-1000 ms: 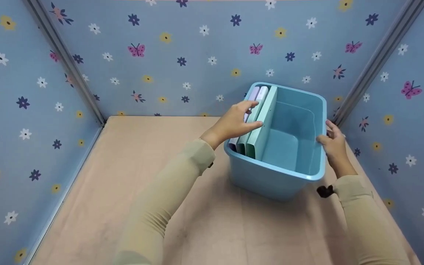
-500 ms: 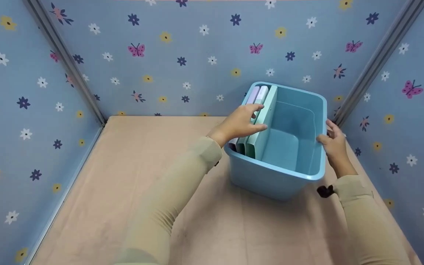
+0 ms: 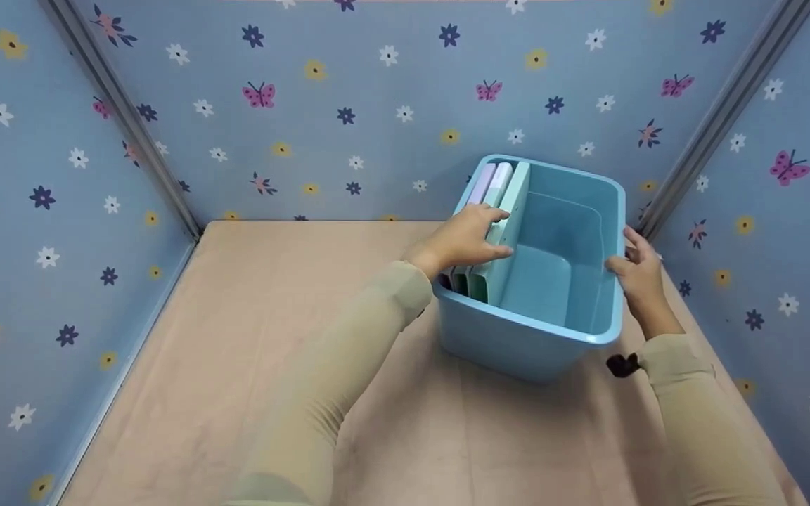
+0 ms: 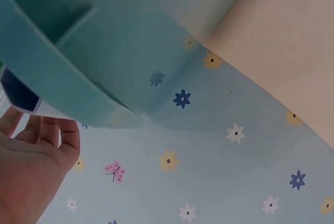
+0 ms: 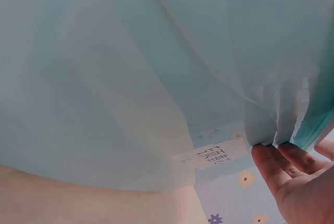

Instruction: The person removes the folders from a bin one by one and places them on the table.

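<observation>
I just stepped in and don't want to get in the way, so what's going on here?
A person is busy with a blue bin. Their right hand holds it by its right rim, while their left hand is over three folders, thumb and forefinger extended. All three folders are inside the bin, standing side by side along its left side.

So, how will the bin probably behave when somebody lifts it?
The bin seems fairly stiff, as its walls hold a clear box shape. It may tilt toward the folders, since they all sit along one side.
</observation>
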The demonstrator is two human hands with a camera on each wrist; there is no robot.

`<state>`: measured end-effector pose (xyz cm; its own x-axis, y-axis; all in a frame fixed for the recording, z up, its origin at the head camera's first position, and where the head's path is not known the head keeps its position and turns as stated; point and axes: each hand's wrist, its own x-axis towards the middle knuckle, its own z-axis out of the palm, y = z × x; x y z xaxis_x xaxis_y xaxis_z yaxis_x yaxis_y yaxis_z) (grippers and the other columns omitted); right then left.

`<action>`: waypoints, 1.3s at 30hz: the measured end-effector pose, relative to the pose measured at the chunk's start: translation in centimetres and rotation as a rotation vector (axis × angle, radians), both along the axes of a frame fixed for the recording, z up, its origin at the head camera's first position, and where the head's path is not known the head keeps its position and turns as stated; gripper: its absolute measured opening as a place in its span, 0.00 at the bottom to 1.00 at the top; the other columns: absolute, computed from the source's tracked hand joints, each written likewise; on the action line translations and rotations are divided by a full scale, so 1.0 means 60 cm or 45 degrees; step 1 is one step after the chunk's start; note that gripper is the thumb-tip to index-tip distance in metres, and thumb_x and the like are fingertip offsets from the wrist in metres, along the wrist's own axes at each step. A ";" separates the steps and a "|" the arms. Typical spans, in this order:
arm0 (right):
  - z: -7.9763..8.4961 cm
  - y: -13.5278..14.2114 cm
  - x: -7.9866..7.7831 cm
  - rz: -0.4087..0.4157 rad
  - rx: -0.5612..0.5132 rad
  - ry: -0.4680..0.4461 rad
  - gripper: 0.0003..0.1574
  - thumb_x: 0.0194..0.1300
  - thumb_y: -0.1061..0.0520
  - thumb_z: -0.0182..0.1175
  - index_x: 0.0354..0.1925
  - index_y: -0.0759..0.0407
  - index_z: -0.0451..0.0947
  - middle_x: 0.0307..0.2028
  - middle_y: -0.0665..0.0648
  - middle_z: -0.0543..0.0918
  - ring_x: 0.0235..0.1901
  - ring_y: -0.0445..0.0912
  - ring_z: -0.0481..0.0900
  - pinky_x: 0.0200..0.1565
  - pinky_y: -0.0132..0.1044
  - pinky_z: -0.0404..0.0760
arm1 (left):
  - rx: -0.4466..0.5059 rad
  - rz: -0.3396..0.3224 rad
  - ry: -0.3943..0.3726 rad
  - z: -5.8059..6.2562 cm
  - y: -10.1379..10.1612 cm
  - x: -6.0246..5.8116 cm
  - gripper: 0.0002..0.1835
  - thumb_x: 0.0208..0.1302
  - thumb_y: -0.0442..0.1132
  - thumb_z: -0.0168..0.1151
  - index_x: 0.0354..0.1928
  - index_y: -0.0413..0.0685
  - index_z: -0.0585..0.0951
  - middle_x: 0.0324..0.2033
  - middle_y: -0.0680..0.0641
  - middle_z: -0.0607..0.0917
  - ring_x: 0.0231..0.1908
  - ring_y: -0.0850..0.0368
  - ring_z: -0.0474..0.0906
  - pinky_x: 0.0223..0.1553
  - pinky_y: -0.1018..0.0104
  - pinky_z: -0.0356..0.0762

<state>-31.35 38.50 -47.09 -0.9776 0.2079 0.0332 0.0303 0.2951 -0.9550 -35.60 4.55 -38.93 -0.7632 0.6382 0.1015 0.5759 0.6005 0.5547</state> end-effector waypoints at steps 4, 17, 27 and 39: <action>-0.001 0.000 -0.001 -0.018 0.025 0.000 0.54 0.71 0.63 0.52 0.89 0.53 0.45 0.80 0.72 0.66 0.73 0.63 0.73 0.69 0.50 0.80 | -0.048 0.026 0.054 -0.002 0.000 -0.004 0.38 0.76 0.51 0.68 0.80 0.43 0.71 0.74 0.41 0.78 0.74 0.45 0.70 0.76 0.51 0.72; -0.001 0.001 -0.002 -0.017 -0.003 0.001 0.53 0.72 0.64 0.51 0.90 0.52 0.45 0.80 0.71 0.66 0.75 0.64 0.71 0.75 0.61 0.74 | -0.163 0.068 0.067 0.002 0.015 -0.003 0.38 0.74 0.57 0.69 0.79 0.46 0.74 0.73 0.45 0.78 0.68 0.49 0.70 0.73 0.52 0.73; 0.000 -0.001 0.001 -0.015 -0.017 0.011 0.54 0.72 0.64 0.51 0.90 0.53 0.44 0.81 0.72 0.64 0.76 0.67 0.69 0.75 0.65 0.71 | -0.121 0.081 0.030 0.007 0.045 0.008 0.39 0.71 0.52 0.74 0.79 0.49 0.74 0.73 0.47 0.79 0.64 0.53 0.73 0.67 0.58 0.80; -0.003 0.000 -0.002 -0.037 0.036 0.001 0.53 0.72 0.62 0.52 0.89 0.50 0.47 0.80 0.70 0.68 0.71 0.60 0.75 0.64 0.45 0.83 | -0.045 0.088 -0.074 0.001 0.077 0.016 0.41 0.72 0.48 0.73 0.82 0.46 0.68 0.71 0.46 0.76 0.59 0.55 0.77 0.65 0.61 0.81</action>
